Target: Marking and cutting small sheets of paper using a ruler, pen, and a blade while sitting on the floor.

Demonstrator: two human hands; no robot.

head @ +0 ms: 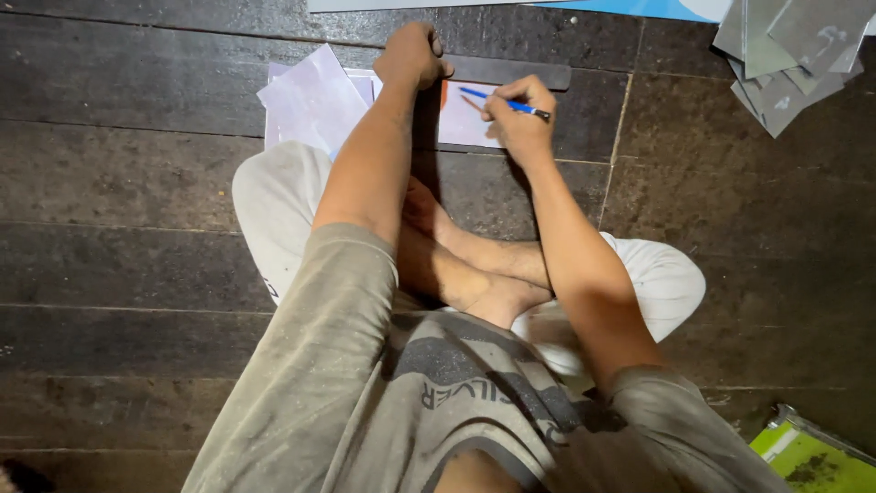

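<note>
Blue ballpoint pen (497, 99) sits in the right hand (518, 117), grip pinched narrow round it, tip on the small white paper sheet (461, 120) on the dark wooden floor (137, 173). Pen's long axis runs left-right, beside the dark flat ruler (511, 71). Left hand (412, 55), fisted, presses the ruler's left end.

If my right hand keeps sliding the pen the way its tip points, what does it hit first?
The right hand aims the blue pen up-left across the white sheet. First in that line is probably the dark ruler, near the left hand.
</note>
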